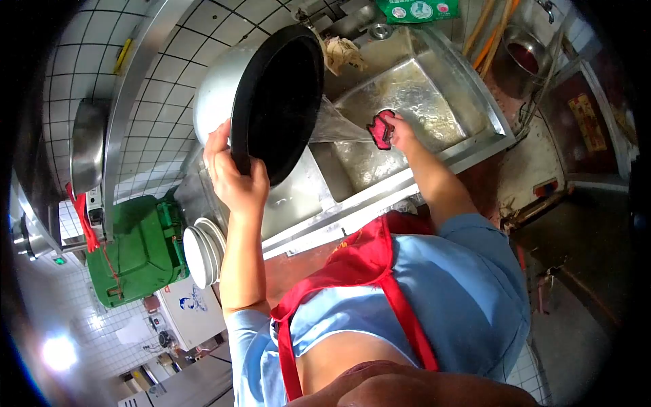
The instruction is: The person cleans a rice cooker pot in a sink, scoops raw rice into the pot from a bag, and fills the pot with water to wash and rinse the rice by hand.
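Observation:
My left hand (234, 166) grips the rim of a large rice cooker inner pot (215, 91), silver outside and black inside. The pot is tipped on its side over the steel sink (376, 188), and water (338, 125) streams from its lower right edge into the right basin. In my right hand (403, 132), fingers closed, is a pink scrubbing sponge (382, 130) with a dark edge, held above that basin. The basin has water in it.
A stack of white plates (201, 256) stands left of the sink, near a green bin (135, 247). Behind the sink lie a green packet (417, 10) and a crumpled cloth (342, 54). A metal bucket (521, 61) and poles (489, 34) stand at right.

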Available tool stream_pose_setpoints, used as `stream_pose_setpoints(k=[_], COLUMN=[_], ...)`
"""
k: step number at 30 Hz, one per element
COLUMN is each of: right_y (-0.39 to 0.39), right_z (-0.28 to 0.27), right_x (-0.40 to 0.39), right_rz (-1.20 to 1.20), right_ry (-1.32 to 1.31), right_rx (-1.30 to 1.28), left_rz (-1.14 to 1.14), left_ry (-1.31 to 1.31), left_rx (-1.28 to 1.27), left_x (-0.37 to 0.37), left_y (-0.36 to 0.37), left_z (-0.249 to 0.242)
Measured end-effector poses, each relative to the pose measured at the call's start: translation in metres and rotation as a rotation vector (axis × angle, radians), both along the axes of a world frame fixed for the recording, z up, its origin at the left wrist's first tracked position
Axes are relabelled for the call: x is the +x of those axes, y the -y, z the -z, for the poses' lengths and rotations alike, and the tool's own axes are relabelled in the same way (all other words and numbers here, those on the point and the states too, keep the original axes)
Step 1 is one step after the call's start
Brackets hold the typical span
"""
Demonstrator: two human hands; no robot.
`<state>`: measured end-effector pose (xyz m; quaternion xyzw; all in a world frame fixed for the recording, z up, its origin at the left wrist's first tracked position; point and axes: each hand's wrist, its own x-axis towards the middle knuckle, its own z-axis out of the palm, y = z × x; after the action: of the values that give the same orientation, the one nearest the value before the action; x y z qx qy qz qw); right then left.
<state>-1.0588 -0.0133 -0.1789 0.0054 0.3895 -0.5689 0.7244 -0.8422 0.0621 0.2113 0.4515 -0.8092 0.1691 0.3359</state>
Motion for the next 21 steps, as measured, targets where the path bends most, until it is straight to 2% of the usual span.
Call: stream_pose_setpoints(k=[4, 8, 9, 12, 13, 15, 16, 17, 20, 21], right_y=[0.003, 0.002, -0.003, 0.006, 0.004, 0.009, 0.005, -0.004, 0.014, 0.013], right_z=[-0.024, -0.057, -0.077, -0.064, -0.069, -0.053, -0.075, -0.099, -0.062, -0.065], right_x=[-0.013, -0.022, -0.022, -0.023, -0.022, -0.025, -0.022, -0.025, -0.029, -0.027], right_rz=[-0.102, -0.265, -0.258, -0.504, -0.488, -0.374, -0.319, -0.446, -0.469, -0.425], right_ry=[-0.113, -0.100, -0.112, -0.517, -0.527, -0.461, -0.429, -0.575, -0.613, -0.564], right_rx=[-0.050, -0.239, -0.216, -0.264, -0.298, -0.173, -0.113, -0.109, -0.172, -0.138], left_rz=[0.114, 0.225, 0.229, 0.203, 0.187, 0.181, 0.176, 0.212, 0.147, 0.003], left_ry=[0.020, 0.043, 0.043, 0.032, 0.027, 0.017, 0.011, -0.026, -0.100, -0.145], left_rx=[-0.094, -0.199, -0.211, -0.222, -0.218, -0.182, -0.164, -0.171, -0.152, -0.124], left_x=[-0.002, 0.008, 0.010, 0.018, 0.021, 0.030, 0.035, 0.039, 0.059, 0.064], left_y=[-0.004, -0.007, -0.007, -0.011, -0.013, -0.016, -0.017, -0.018, -0.021, -0.027], left_z=[-0.008, -0.008, -0.008, -0.007, -0.006, -0.003, 0.000, 0.004, 0.009, 0.006])
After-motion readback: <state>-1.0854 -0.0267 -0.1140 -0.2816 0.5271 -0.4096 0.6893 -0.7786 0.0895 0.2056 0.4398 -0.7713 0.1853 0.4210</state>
